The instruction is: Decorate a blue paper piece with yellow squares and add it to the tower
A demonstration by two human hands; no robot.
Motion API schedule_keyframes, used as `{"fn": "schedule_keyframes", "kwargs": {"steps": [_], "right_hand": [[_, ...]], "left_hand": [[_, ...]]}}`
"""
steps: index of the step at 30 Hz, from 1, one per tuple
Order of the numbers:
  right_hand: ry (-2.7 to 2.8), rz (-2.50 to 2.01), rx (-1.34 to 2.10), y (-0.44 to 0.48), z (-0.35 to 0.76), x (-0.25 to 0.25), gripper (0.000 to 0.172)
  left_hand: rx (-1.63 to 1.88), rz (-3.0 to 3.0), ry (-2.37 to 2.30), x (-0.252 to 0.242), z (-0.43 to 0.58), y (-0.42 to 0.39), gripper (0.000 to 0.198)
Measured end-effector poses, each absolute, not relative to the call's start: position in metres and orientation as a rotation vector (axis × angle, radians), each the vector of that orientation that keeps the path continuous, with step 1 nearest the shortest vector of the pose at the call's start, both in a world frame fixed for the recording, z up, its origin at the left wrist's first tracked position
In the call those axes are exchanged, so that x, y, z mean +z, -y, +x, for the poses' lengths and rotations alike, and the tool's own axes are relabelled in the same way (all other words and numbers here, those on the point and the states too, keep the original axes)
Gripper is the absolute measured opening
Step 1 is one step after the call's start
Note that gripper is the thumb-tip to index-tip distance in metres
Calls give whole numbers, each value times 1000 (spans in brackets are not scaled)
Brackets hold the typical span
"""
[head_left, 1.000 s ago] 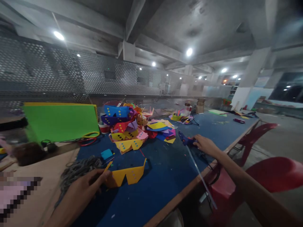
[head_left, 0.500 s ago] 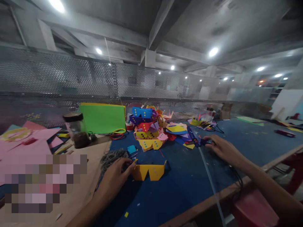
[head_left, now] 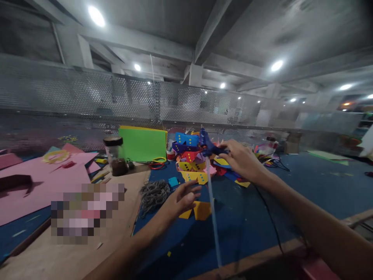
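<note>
My right hand (head_left: 241,161) grips the handle of a dark blue glue gun (head_left: 206,144), raised above the table with its nozzle pointing up and away. A long clear glue stick (head_left: 214,217) hangs from its back end. My left hand (head_left: 183,198) hovers with fingers apart, holding nothing I can see. Beneath and beside it lies a yellow-orange folded paper piece shaped like glasses (head_left: 203,211), partly hidden by the hand and the glue stick. Behind stands a pile of coloured paper glasses with dots (head_left: 190,157), partly covered by the glue gun.
Grey yarn (head_left: 154,196) lies left of my left hand. Farther back are a lidded jar (head_left: 115,159), red and yellow scissors (head_left: 157,163) and a green sheet (head_left: 142,144). Pink paper (head_left: 49,186) covers the left side. The gun's black cord (head_left: 268,210) runs over the table edge.
My right hand has brought the glue gun leftward and up. My left hand has let go of the yellow paper glasses and lifted over them. The camera has turned left.
</note>
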State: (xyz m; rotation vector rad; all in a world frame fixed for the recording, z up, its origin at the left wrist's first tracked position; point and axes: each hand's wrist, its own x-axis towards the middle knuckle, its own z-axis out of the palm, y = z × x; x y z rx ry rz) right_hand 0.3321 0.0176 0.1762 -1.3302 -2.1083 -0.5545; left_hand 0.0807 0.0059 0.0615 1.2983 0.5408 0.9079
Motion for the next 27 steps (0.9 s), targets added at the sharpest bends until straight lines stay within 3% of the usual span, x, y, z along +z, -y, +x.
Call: {"fn": "schedule_keyframes", "kwargs": {"steps": [17, 23, 27], "right_hand": [[2036, -1199, -559, -89, 190, 191, 20], [2004, -1155, -542, -107, 171, 193, 19], [1973, -1135, -502, -115, 169, 205, 20]], "left_hand": [[1106, 914, -605, 97, 78, -11, 48], [1094, 795, -556, 74, 70, -13, 41], [982, 733, -529, 57, 74, 6, 47]]}}
